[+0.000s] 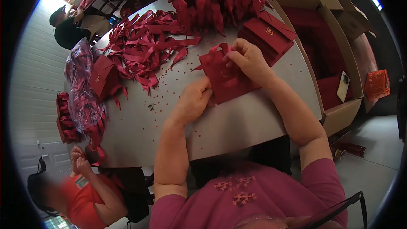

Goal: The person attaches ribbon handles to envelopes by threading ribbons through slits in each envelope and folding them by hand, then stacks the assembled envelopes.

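A dark red paper gift bag lies tilted on the table in front of me. My right hand pinches a red ribbon at the bag's upper edge, and the ribbon forms a loop there. At the bag's left side is my left hand, its fingers curled in around the edge; the fingertips are partly hidden. Just beyond my right hand sits a folded red bag with a gold emblem. To the left a heap of loose red ribbons spreads over the table.
Stacked red bags with hanging ribbons stand at the back. An open cardboard box on the right holds red material and a phone. Clear plastic wrap lies at left. Two people sit around the table, one in orange-red.
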{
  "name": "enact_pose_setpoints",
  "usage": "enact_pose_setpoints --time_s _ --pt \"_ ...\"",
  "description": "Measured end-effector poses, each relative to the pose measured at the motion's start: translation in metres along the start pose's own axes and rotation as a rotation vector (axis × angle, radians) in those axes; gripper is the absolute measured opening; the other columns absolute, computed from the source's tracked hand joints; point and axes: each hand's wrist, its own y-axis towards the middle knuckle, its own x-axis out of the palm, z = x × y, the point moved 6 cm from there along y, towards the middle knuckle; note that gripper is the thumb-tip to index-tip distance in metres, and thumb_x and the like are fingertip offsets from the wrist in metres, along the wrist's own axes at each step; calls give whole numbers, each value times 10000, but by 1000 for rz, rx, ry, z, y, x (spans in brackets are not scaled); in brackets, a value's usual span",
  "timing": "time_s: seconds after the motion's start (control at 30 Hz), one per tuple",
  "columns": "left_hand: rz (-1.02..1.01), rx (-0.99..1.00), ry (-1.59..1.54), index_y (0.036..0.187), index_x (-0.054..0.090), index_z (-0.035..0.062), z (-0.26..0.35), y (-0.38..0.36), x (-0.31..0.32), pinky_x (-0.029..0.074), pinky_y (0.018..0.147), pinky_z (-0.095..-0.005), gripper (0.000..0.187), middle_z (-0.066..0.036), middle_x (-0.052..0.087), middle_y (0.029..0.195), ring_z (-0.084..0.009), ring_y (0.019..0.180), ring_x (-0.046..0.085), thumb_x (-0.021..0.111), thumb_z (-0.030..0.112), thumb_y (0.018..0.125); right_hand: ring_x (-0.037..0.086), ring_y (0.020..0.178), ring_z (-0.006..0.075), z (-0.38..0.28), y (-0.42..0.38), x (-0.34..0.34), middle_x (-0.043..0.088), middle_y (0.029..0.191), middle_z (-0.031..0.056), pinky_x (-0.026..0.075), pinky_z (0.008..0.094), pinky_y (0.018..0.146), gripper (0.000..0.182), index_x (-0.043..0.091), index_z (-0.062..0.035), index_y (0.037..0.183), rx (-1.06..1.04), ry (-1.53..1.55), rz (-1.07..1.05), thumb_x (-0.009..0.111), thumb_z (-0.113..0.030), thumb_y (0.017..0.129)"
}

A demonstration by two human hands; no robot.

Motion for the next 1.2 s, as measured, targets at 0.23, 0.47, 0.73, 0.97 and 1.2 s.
enact_pose_setpoints --time_s 0.23,0.47,0.73,0.97,1.2 --pt "-20 -15 54 869 579 -19 -11 1 -1 475 615 -277 36 -81 603 829 -145 668 589 544 -24 866 588 628 101 13 2 10 640 795 70 474 209 556 177 488 -102 1044 121 530 -73 613 -129 921" --pt "71 -50 173 804 605 -16 -13 -4 -16 450 697 -370 60 -129 566 818 -288 767 564 637 34 798 640 728 149 20 4 4 656 885 101 525 255 628 342 427 -64 1214 113 611 -50 601 -88 920" --pt "55 11 347 784 559 -17 14 -10 -12 441 681 -410 85 -149 554 824 -339 754 547 622 37 800 690 791 161 17 -5 14 669 953 107 553 265 608 193 445 -47 1039 72 147 -18 524 42 886" --pt "112 -17 463 773 542 -17 13 -32 -17 438 675 -408 78 -152 543 806 -344 758 552 608 21 790 628 642 104 22 -1 3 599 820 48 514 264 541 101 462 -35 894 -56 255 63 448 61 865" --pt "144 -87 376 784 542 -6 -4 -32 -19 440 681 -446 88 -171 558 801 -390 771 553 616 42 789 553 594 65 17 -4 7 591 778 9 461 221 549 81 589 -10 948 2 281 48 559 -18 873"
